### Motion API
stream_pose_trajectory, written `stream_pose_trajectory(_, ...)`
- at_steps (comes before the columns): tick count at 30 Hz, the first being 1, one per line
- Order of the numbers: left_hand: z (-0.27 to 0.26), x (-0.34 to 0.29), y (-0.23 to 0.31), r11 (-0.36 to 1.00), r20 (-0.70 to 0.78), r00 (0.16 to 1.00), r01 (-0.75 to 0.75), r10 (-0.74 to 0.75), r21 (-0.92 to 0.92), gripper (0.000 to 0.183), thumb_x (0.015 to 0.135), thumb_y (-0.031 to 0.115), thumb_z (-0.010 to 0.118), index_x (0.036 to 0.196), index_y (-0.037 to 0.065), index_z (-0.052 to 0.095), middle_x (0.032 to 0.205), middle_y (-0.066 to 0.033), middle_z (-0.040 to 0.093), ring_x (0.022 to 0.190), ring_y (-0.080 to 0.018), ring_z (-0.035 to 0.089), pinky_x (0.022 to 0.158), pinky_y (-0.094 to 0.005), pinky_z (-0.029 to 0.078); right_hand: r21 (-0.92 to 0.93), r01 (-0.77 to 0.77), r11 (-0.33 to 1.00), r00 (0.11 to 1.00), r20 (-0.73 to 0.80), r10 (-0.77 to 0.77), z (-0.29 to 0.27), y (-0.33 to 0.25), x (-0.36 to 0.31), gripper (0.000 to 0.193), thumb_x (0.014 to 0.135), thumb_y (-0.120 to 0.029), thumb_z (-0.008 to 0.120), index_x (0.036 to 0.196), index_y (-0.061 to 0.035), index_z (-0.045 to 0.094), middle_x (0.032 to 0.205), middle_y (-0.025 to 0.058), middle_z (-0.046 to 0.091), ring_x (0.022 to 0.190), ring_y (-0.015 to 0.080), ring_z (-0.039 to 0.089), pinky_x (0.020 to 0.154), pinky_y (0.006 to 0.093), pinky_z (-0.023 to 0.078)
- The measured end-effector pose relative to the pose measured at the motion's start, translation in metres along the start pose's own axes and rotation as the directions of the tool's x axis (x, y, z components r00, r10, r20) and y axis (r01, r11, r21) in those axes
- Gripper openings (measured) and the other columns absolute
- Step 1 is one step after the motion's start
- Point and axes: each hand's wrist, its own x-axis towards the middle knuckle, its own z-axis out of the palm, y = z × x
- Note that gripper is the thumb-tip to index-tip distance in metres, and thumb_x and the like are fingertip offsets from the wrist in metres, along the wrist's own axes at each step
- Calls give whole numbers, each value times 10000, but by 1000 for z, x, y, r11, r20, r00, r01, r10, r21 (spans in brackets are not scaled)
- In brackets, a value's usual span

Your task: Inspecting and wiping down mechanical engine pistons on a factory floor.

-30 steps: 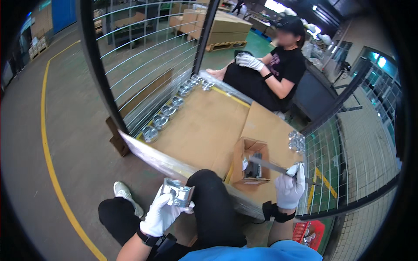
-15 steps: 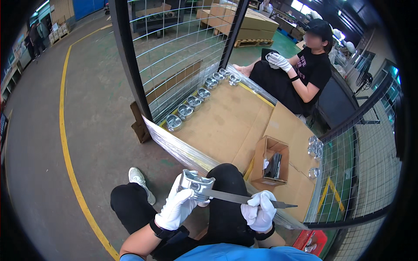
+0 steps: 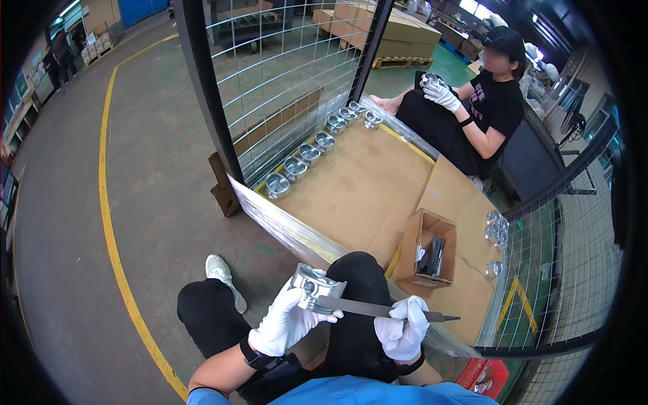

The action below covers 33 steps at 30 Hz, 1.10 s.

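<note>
A silver metal piston (image 3: 310, 281) sits in the white-gloved fingers of my left hand (image 3: 287, 324), held tilted above my lap. My right hand (image 3: 402, 329), gloved too, is closed round a flat metal file (image 3: 364, 308). The file's pointed tang sticks out to the right of that hand. Its other end reaches left to the piston and overlaps its lower side; whether it presses on the metal there I cannot tell.
On the cardboard-covered platform (image 3: 358, 182), several pistons (image 3: 295, 167) line the left edge, others the right. An open carton (image 3: 425, 253) holds dark strips. Wire mesh panels flank the platform. A co-worker (image 3: 466, 101) sits beyond, holding a piston. A red basket (image 3: 487, 378) stands lower right.
The piston has tilted and turned in my left hand, moving slightly right. My right hand still grips the file. The view has shifted a little, and the co-worker's piston shows more plainly.
</note>
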Motion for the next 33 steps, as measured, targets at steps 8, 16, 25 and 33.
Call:
stream_pose_trajectory(8,2,-2,0,998,-29,998,-55,56,13,572,884,324,692,1308,28,447,1236,-222,600,957,-354,682,834,-429,583,-38,24,999,997,-66,-26,5,-3,3,359,1007,-183,415,788,22,613,451,100,499,307,181,427,344,317,364)
stream_pose_trajectory(16,5,-3,-2,996,-37,995,-88,90,31,610,884,316,694,1340,17,420,1246,-234,594,989,-347,673,831,-427,582,10,6,1000,1000,-16,-6,10,-4,1,353,1006,-171,413,780,-2,625,466,93,518,316,185,444,346,315,375)
stream_pose_trajectory(25,6,-5,-2,996,6,996,-90,90,9,617,883,315,694,1345,22,409,1250,-227,587,967,-334,677,841,-425,575,-28,39,999,999,29,-38,12,3,-2,333,1005,-189,426,797,-9,614,474,86,517,324,183,453,340,307,390)
stream_pose_trajectory(33,6,-7,-5,995,-25,998,-56,58,80,708,813,387,752,1346,51,429,1233,-227,589,942,-370,670,763,-431,585,-18,59,998,998,14,-59,20,3,-9,335,1018,-205,423,818,-9,607,476,74,495,347,181,468,346,309,404)
